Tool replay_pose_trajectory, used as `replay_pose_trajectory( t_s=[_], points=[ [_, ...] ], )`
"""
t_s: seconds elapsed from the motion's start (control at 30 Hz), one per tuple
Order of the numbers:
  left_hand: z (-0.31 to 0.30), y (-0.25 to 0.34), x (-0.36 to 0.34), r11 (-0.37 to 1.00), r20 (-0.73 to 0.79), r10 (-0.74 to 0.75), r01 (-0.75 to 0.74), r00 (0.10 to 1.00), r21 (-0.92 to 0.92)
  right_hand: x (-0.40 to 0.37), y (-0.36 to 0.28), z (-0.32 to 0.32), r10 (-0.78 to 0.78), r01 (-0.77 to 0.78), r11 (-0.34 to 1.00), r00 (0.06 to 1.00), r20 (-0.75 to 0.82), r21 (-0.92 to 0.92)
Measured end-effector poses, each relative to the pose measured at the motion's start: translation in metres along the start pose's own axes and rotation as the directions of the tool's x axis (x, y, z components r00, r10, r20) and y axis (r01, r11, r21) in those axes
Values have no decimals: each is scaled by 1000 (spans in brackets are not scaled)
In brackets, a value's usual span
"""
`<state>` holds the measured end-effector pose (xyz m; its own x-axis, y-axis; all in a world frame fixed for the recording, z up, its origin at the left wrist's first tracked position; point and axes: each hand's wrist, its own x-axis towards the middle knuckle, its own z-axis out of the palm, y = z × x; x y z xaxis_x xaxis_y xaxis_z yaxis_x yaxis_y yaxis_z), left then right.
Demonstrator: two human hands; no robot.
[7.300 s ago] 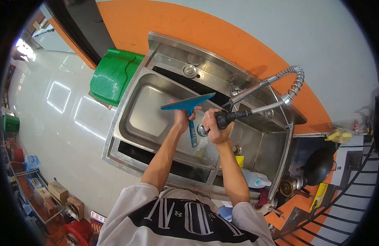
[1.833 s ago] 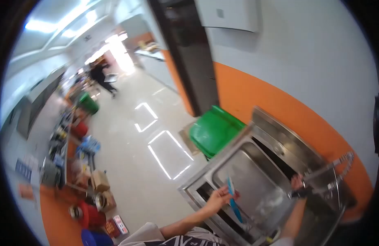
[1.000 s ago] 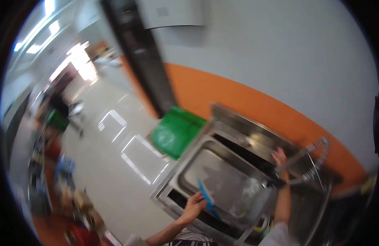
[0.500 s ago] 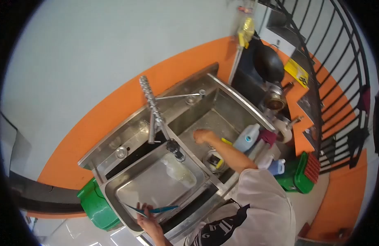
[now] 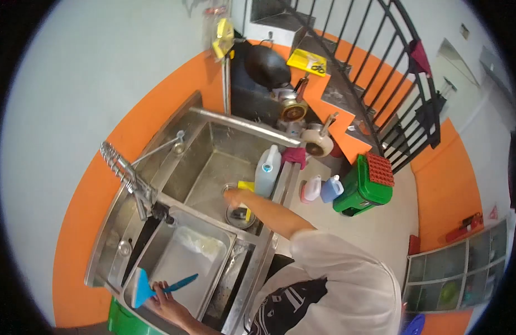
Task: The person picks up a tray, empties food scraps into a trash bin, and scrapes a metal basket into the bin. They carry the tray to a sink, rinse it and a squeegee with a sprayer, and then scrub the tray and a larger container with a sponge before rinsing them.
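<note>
Squeegee [image 5: 138,280] hangs over the sink's [image 5: 244,128] left basin, the left hand's [image 5: 161,296] grip clamped on its handle, best held level there while the right hand [image 5: 234,196], grip impossible to tell, reaches squarely for the yellow sponge [image 5: 246,186] in the right basin.

Two steel sink basins [image 5: 213,167] [image 5: 177,268], one spring faucet [image 5: 124,167], one blue squeegee [image 5: 139,287], three plastic bottles [image 5: 267,170] [image 5: 311,188] [image 5: 330,188], one green crate [image 5: 356,195], one black wok [image 5: 267,66], two hands [image 5: 163,298] [image 5: 233,196] of one person.
</note>
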<state>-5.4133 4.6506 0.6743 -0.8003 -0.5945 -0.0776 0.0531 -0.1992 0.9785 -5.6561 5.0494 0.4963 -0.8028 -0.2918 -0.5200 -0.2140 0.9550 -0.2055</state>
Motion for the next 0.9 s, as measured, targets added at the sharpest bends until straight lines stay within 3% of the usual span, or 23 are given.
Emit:
replay_pose_trajectory(
  t_s=[0.03,0.07,0.13,0.2,0.27,0.33,0.37,0.4,0.43,0.47,0.53,0.57,0.6,0.63,0.67,0.7,0.73,0.77,0.8,0.83,0.9],
  points=[
    [7,2,-7,1000,20,-5,5,1000,-11,-30,-17,1,-35,95,947,981,-193,307],
    [12,3,-16,995,60,-23,28,998,-94,-52,-25,10,-13,237,800,925,-379,551],
    [24,3,-34,981,119,-51,71,992,-178,-62,-25,28,-292,359,864,928,-230,353],
    [47,8,-43,973,228,-60,108,972,-204,-126,-74,4,-394,444,734,895,-210,515],
    [70,8,-51,976,301,-9,74,954,-207,-175,-126,-5,-489,607,415,777,-397,678],
    [96,16,-67,977,359,51,28,932,-211,-212,-162,-13,-529,768,369,637,-560,524],
    [110,25,-78,989,354,57,-5,934,-146,-223,-168,-23,-530,774,366,630,-568,517],
    [118,31,-83,996,346,62,-38,936,-76,-231,-173,-31,-470,723,433,691,-550,538],
    [116,26,-78,991,439,130,-106,889,-81,-237,-173,-37,-406,666,494,745,-528,559],
    [127,37,-85,990,434,137,-116,891,-76,-244,-164,-44,-414,674,485,738,-532,557],
    [151,56,-102,962,532,260,-266,806,-67,-255,-135,-60,-268,734,525,623,-735,431],
    [159,43,-96,938,587,290,-347,756,-16,-245,-120,-53,-181,831,450,443,-878,327],
    [161,35,-93,937,584,290,-350,758,-10,-234,-105,-46,-183,834,443,443,-878,328],
    [174,46,-95,825,697,185,-495,693,273,-222,-89,-37,48,776,430,491,-870,462],
    [190,49,-96,605,766,41,-626,642,492,-212,-69,-34,278,714,385,515,-811,585],
    [180,24,-87,433,729,-164,-616,664,658,-209,-34,-32,194,255,179,938,-288,950],
    [168,6,-80,250,754,-257,-712,604,656,-212,-10,-32,188,265,181,936,-297,947],
    [155,-14,-72,64,752,-358,-788,554,612,-214,15,-30,237,164,192,949,-207,968],
    [138,-35,-56,145,717,-441,-746,540,650,-214,41,-30,285,60,195,952,-115,979],
    [147,-28,-61,288,670,-448,-614,592,735,-212,74,-39,276,67,202,953,-123,977],
    [197,18,-95,331,568,-479,-461,669,823,-209,145,-65,492,371,208,760,-425,905]
  ],
)
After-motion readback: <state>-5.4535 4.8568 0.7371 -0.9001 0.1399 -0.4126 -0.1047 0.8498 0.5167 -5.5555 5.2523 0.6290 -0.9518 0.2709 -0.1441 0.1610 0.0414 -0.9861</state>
